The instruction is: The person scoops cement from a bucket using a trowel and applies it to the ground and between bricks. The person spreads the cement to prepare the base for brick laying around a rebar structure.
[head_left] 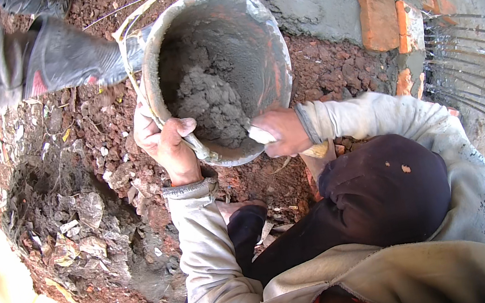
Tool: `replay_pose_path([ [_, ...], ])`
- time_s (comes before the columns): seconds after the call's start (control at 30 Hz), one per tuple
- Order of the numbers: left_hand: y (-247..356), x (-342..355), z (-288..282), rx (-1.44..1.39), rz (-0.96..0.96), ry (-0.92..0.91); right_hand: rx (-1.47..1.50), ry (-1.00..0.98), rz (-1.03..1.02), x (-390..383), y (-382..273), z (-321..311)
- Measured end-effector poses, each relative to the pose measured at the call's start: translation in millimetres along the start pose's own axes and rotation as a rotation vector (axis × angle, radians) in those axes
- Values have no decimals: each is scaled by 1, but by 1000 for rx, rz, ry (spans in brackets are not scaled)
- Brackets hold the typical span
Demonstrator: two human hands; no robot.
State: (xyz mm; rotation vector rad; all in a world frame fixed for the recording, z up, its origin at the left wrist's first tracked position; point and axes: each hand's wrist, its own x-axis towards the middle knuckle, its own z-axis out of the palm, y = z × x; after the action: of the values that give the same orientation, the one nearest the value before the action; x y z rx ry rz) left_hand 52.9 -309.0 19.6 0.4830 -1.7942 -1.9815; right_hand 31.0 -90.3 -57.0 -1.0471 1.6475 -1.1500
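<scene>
Grey mortar (209, 102) lying in bucket (258, 36) amid reddish soil (331, 69); left hand (167, 145) clamping bucket's near-left rim; right hand (284, 133) gripping pale tool handle (319, 151) at near-right rim, far end hiding from view.

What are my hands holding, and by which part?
Left hand: the bucket, by its near-left rim. Right hand: a pale-handled tool, by the handle; its head isn't visible.

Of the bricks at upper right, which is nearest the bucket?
The leftmost brick, beside the grey strip; the other bricks there lie farther from the bucket.
</scene>
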Motion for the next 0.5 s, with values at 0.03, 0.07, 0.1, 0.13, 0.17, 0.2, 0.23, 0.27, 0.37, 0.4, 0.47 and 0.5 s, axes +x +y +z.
replay_pose_path([
  [0.03, 2, 0, 2, 1, -10, 9, -42, -19, -2, -1, -2, -4],
  [0.07, 0, 1, 3, -22, 8, 27, -91, -36, 1, -2, -8, -14],
  [0.1, 0, -1, 5, -43, 22, 55, -137, -64, 3, -4, -15, -24],
  [0.13, 0, -2, 5, -65, 37, 84, -221, -9, 55, -6, -19, -28],
  [0.17, -2, -3, 5, -72, 36, 90, -306, 44, 120, -13, -21, -32],
  [0.2, -3, -1, 1, -183, 22, 12, -384, 92, 182, -16, -32, -37],
  [0.23, -6, 0, -7, -171, -19, 21, -630, 22, 325, -14, -43, -48],
  [0.27, -6, 4, -11, -161, -43, 25, -737, 88, 316, -4, -42, -52],
  [0.37, -4, 2, -10, -80, -3, 50, -725, 33, 330, -7, -55, -61],
  [0.4, -2, 0, -9, -61, -23, 51, -711, 25, 334, -9, -61, -56],
  [0.47, 10, -9, 6, -19, -66, 64, -739, -76, 357, -16, -63, -58],
  [0.5, 14, -9, 11, 24, -49, 52, -778, -164, 377, -23, -56, -64],
])
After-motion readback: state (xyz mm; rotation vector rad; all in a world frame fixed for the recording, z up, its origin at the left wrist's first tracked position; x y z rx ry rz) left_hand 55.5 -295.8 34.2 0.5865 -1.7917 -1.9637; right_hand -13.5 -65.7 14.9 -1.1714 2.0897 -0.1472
